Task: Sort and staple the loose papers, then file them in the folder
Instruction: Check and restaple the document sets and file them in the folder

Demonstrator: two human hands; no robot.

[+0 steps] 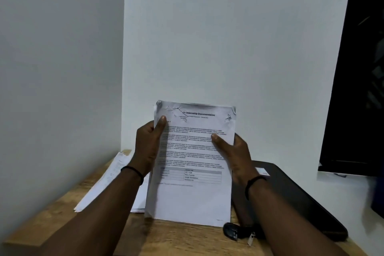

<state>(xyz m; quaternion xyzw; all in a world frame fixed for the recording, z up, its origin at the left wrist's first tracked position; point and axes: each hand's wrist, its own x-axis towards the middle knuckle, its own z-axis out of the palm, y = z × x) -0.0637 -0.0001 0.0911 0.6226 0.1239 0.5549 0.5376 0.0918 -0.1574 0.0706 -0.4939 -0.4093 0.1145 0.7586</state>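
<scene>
I hold a stack of printed papers (193, 162) upright, its bottom edge on the wooden table (178, 241). The top sheet reads "Internship Documentation" and is crumpled at both upper corners. My left hand (147, 145) grips the stack's left edge with the thumb on the front. My right hand (230, 151) grips the right edge the same way. More loose white papers (106, 183) lie flat on the table to the left. A black folder (295, 197) lies to the right. A black stapler (234, 230) sits near the stack's lower right corner, partly under my right forearm.
White walls close off the table's back and left. A dark panel (357, 89) stands at the upper right above a white surface (342, 189). A small metal piece (251, 238) lies beside the stapler.
</scene>
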